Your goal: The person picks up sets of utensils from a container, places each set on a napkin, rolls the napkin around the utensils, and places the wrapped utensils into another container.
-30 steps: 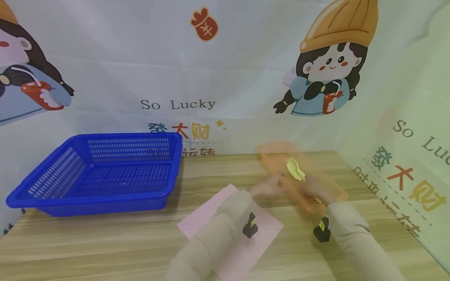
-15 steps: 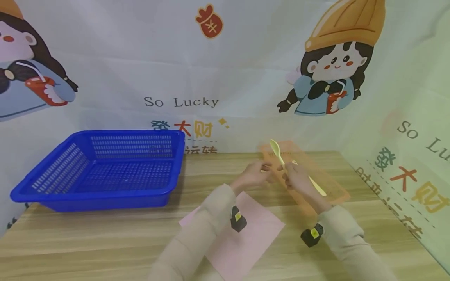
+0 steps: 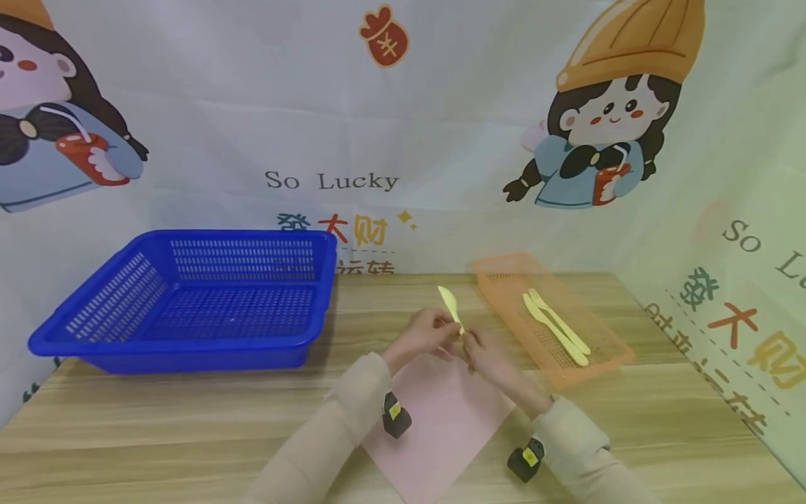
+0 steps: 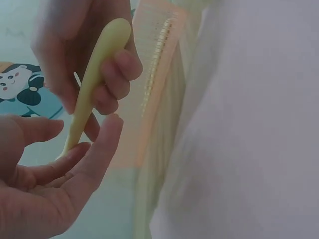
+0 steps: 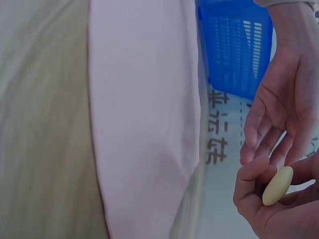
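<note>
A pale yellow plastic spoon [image 3: 449,301] is held up over the far corner of a pink square sheet [image 3: 443,420]. My right hand [image 3: 492,362] grips its handle [image 4: 94,74], fingers curled round it, with the rounded end [image 5: 278,185] poking out. My left hand [image 3: 427,334] is at the spoon's other half. In the left wrist view its fingers [image 4: 82,167] are loosely extended and touch or nearly touch the narrow part, with the thumb apart. A yellow knife [image 3: 554,329] and a yellow fork [image 3: 563,324] lie side by side in the orange basket [image 3: 595,372].
A large blue basket [image 3: 189,357] with slotted walls stands at the left on the wood-grain table [image 3: 189,434]. Behind the table hangs a printed cloth [image 3: 441,140], and another one bounds the right side.
My right hand has lifted the spoon out of the orange basket and brought it left, over the pink sheet. My left hand has drawn back slightly and meets it there.
</note>
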Demonstrator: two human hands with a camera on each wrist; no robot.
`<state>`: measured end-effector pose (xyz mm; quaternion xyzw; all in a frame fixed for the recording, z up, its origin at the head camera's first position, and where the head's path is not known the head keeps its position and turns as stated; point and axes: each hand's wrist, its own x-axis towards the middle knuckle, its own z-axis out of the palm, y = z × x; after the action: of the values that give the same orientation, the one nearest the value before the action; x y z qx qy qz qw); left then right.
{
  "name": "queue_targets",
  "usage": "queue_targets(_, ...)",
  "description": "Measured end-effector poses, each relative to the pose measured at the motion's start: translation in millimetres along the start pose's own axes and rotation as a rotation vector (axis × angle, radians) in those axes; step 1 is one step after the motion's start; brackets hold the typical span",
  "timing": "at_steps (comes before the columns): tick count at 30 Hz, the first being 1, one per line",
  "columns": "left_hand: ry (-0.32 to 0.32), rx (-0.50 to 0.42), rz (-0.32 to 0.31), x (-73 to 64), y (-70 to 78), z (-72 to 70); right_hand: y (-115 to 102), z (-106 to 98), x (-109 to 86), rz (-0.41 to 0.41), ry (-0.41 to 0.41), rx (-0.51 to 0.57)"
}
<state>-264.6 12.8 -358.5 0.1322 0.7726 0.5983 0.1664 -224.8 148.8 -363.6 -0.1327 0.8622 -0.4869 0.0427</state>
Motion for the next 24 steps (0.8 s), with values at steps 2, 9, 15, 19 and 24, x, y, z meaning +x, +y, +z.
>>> queue_targets(2, 0.022, 0.002, -0.019, -2.5, -3.8, -1.7, -0.2, 8.4, 0.5, -0.012, 0.009, -0.005)
queue_targets(9, 0.067, 0.032, -0.069, -9.6, -14.5, -11.2, -0.6, 27.8, 2.1, -0.050, 0.053, -0.119)
queue_targets(15, 0.110, 0.062, -0.123, -10.4, -23.0, -24.0, -5.1, 36.4, 5.6, -0.053, 0.046, -0.169)
queue_targets(19, 0.148, 0.041, -0.156, -10.7, -28.0, -31.8, -10.3, 42.2, 7.9, -0.016, -0.018, -0.211)
queue_targets(24, 0.203, 0.095, -0.206, -13.8, -29.6, -37.6, -12.4, 50.5, 7.4, -0.042, -0.110, -0.319)
